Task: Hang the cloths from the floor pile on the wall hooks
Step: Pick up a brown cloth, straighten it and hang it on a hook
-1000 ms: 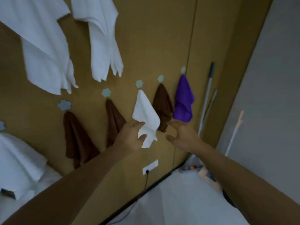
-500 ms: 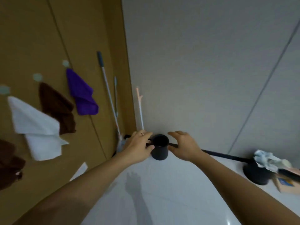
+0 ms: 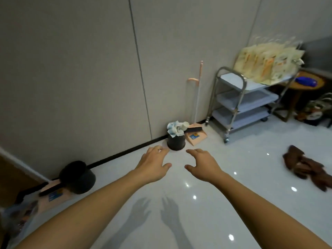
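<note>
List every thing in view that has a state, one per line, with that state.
left hand: open, fingers spread, holding nothing
right hand: open, fingers spread, holding nothing
brown cloths: crumpled in a pile on the floor, untouched
small black bin: upright, stuffed with crumpled paper
large black bin: tilted against the wall
dustpan: on the floor beside the small bin
cart: parked, bags on top shelf

A utility or service corner of a commercial interior: plain grey panelled walls (image 3: 89,69), a glossy white tiled floor (image 3: 224,203), a 3-tier steel trolley (image 3: 239,105) stacked with packaged goods, 2 black waste bins (image 3: 176,141), and a dustpan (image 3: 195,135) with a long-handled broom (image 3: 198,90) against the wall.
</note>
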The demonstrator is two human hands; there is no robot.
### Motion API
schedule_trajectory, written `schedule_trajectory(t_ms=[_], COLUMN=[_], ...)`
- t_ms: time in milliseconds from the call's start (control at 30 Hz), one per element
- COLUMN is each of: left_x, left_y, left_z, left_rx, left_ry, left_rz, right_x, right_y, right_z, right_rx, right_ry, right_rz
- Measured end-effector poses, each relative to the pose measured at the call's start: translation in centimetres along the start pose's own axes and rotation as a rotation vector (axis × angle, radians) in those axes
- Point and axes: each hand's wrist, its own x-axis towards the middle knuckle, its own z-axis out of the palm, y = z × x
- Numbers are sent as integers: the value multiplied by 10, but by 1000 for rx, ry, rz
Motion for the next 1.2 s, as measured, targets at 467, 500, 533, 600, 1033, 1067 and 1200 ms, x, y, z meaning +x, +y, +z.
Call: schedule_trajectory(t_ms=[467,500,533,600,1033,1067,1200], left_x=[188,204,220,255,463,472,501], left_y=[253,268,283,315,505,516,559], left_z=[132,139,145,156,187,192,216], left_rx=[47,55,60,71,122,126,141], left_ry=[-389,-405,-419,-443,-539,-550,-594], left_rz=[556,584,610,663,824,833,862], right_x=[-86,-84,-81,-74,11,14,18], right_y=[270,286,301,331,509,520,567], right_z=[-51,-56,-62,-75,-178,-180,-187], right_rx=[192,198,205,223,381,396,437], right_ry=[129,143,156,180,280,280,274], right_rz=[694,726,757,820,1028,1042,1087])
